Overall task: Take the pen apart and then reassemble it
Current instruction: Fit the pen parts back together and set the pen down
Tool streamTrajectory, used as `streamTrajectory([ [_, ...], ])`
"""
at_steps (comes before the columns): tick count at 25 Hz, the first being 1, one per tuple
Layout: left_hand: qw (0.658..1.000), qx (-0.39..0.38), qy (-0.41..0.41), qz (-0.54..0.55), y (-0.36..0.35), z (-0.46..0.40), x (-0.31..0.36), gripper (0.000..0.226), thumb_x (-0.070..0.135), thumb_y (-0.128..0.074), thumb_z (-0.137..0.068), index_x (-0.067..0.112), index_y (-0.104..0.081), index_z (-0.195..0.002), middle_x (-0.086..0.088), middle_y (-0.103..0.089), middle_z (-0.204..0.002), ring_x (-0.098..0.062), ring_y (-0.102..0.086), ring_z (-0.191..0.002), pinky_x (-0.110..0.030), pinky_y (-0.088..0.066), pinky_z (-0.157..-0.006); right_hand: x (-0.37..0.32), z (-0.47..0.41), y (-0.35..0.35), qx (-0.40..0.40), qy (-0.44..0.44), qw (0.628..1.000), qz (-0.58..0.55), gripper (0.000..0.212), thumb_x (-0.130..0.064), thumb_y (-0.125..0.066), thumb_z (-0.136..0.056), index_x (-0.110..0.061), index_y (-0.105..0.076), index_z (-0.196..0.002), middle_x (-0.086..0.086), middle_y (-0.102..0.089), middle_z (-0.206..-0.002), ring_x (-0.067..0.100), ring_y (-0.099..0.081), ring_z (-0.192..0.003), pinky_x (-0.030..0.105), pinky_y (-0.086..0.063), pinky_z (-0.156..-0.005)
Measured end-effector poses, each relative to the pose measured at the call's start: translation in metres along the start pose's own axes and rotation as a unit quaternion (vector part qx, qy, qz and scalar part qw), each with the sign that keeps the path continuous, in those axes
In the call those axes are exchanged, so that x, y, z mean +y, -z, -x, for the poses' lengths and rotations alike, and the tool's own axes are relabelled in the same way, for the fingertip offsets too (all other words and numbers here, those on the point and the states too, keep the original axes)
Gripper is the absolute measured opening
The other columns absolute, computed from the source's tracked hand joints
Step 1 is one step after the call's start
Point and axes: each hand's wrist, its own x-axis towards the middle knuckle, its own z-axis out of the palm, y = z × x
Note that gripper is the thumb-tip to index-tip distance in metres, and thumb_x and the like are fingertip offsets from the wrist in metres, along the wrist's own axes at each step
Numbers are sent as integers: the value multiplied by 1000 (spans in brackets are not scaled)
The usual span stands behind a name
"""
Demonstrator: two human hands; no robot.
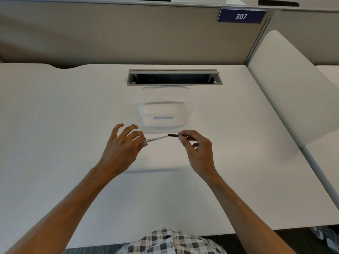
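A slim pen is held level above the white desk point(73, 125), between both hands. Its white barrel point(156, 138) carries small printed text and runs left into my left hand point(122, 143), which pinches it with thumb and forefinger while the other fingers spread upward. The black cap point(173, 135) sits on the barrel's right end. My right hand point(197, 146) pinches that cap between thumb and forefinger, with the remaining fingers curled under. Whether the cap is still seated or slightly pulled off cannot be told.
A clear plastic container point(166, 108) stands just behind the hands. Behind it lies an open cable slot point(174, 77) in the desk. A beige partition point(110, 33) with a blue "307" sign point(241, 16) closes the back; a white divider panel point(286, 85) bounds the right.
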Motion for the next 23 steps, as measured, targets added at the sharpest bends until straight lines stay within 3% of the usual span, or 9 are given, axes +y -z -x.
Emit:
streamTrajectory([
  [11,1000,2,-20,-14,1,-4,-1,13,24,-64,-88,14,-68,-95,-3,-70,-107,-27,-60,-116,-50,-39,-102,2,-6,3,-68,-8,998,-16,16,-16,-67,-93,-25,-76,-102,-20,-73,-96,5,-64,-86,15,-40,-63],
  [17,999,21,-4,50,2,-4,3,13,24,-59,-92,14,-65,-95,-1,-69,-103,-24,-64,-101,-39,-48,-85,-1,-6,1,-65,-25,997,-37,10,-22,-71,-90,-30,-72,-96,-17,-75,-93,5,-67,-88,15,-42,-65],
  [23,997,37,-6,67,0,-4,3,20,29,-48,-96,15,-63,-96,3,-68,-99,-22,-64,-86,-32,-46,-74,-1,-6,2,-62,-30,996,-47,5,-24,-71,-90,-28,-73,-91,-15,-76,-94,8,-68,-89,17,-42,-63],
])
